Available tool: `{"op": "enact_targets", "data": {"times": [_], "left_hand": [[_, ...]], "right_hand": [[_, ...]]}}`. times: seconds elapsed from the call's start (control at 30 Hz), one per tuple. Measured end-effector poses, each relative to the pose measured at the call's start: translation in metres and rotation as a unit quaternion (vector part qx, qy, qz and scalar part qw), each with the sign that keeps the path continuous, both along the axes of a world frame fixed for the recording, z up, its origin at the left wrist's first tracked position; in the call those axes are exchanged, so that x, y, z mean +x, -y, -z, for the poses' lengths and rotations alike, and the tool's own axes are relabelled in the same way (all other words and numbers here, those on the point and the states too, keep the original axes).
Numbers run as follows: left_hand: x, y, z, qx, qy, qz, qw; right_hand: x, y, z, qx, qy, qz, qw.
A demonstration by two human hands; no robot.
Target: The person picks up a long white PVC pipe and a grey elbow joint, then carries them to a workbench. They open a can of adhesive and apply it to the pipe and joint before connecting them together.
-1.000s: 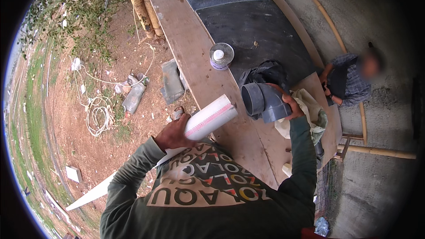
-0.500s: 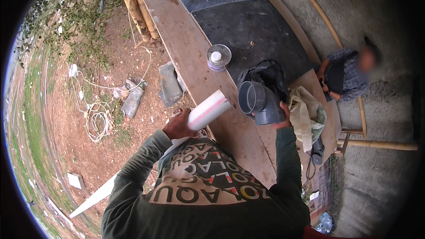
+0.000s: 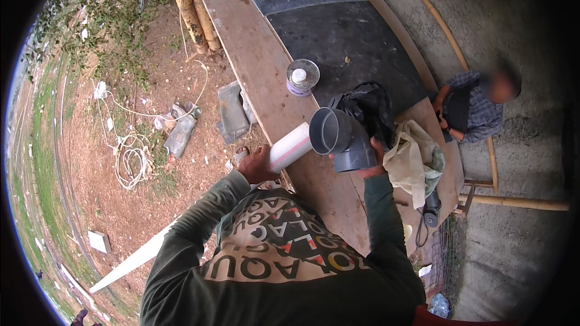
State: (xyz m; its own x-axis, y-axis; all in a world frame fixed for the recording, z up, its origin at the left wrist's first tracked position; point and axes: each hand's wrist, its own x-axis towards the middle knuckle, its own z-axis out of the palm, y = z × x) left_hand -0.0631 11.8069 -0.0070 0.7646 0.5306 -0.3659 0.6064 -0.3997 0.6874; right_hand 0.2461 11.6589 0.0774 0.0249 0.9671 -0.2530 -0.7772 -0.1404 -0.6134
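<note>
My left hand (image 3: 258, 165) is closed around a long white pipe (image 3: 291, 148) with a pink printed stripe. Its tail runs back past my left side, low over the ground. In my right hand (image 3: 373, 160) is a grey elbow pipe fitting (image 3: 348, 139), gripped at its lower end. The fitting's wide round mouth faces left, close beside the pipe's end; whether they touch I cannot tell. Both are above the wooden table (image 3: 326, 196). Behind the fitting lies a crumpled black plastic bag (image 3: 371, 105).
A round clear container with a white cap (image 3: 300, 76) stands on the table. Right of the fitting are a cream cloth sack (image 3: 406, 166) and a corded power tool (image 3: 431, 208). A person (image 3: 477, 105) is by the wall. Coiled cord (image 3: 134, 160) and bamboo posts (image 3: 186, 9) are at left.
The pipe and the fitting have come together: my left hand moved right and up with the pipe, and my right hand brought the fitting left toward its end.
</note>
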Motion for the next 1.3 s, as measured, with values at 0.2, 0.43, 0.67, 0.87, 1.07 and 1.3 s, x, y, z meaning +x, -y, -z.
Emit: {"op": "enact_targets", "data": {"times": [0.2,0.43,0.67,0.87,1.07,1.3], "left_hand": [[0.029,0.019,0.005,0.07,-0.009,-0.067,0.995],[0.004,0.035,0.01,0.059,-0.045,-0.112,0.991],[-0.055,0.047,0.011,0.085,-0.093,-0.15,0.981],[-0.1,0.075,0.009,0.073,-0.125,-0.17,0.975],[-0.105,0.078,0.008,0.052,-0.136,-0.134,0.98],[-0.108,0.062,0.03,0.025,-0.049,-0.127,0.99]], "right_hand": [[-0.046,-0.019,-0.01,-0.024,-0.03,0.061,0.997],[-0.09,-0.017,-0.017,0.004,-0.124,0.116,0.985],[-0.115,-0.018,-0.012,-0.03,-0.128,0.129,0.983],[-0.131,-0.021,0.011,0.054,-0.155,0.048,0.985],[-0.155,-0.021,0.018,-0.014,-0.154,0.058,0.986],[-0.207,-0.02,0.016,-0.005,-0.2,-0.011,0.98]]}}
